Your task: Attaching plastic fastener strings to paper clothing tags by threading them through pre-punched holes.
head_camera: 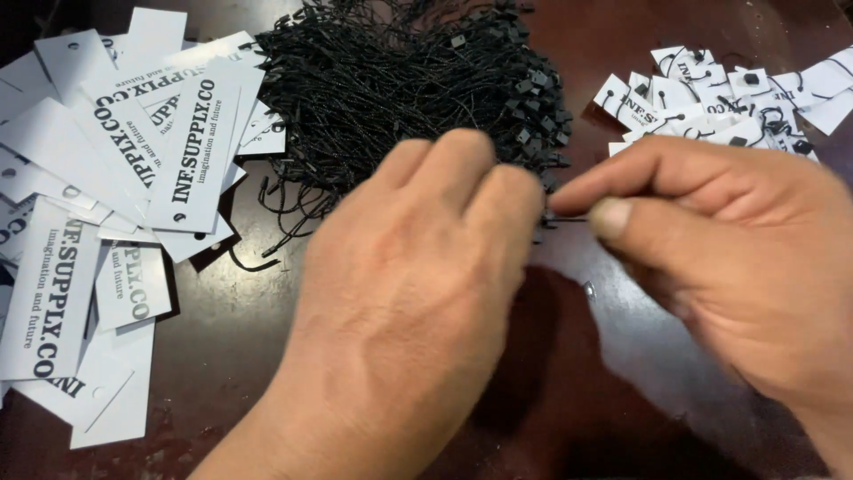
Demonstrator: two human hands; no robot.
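Both hands meet over the middle of a dark reddish-brown table [222, 356], working on 1 thin black string [569, 219]. The left hand [409, 293] is curled with its knuckles up, fingertips tucked against the near edge of a big bundle of black strings [400, 80]; what its fingertips grip is hidden beneath the hand, so I cannot tell exactly what it has hold of. The right hand [737, 258] has thumb and forefinger pinched together on the short stretch of string that shows between the 2 hands, the other fingers loosely folded.

That string looks feather-light and limp, with no stiffness of its own, so I judge it will sag and snag on its neighbours unless kept taut between the 2 pinches. The small black plastic clasps [533, 89] along the bundle's right edge look like the only firm parts, and I would say the best place to take hold is near such a clasp or at the very tip.

To the left lies a loose heap of white paper tags [80, 178] with black print, flat and light, probably easy to bend. At the upper right is a smaller pile of tags with strings already on them [720, 102], well apart from the hands.
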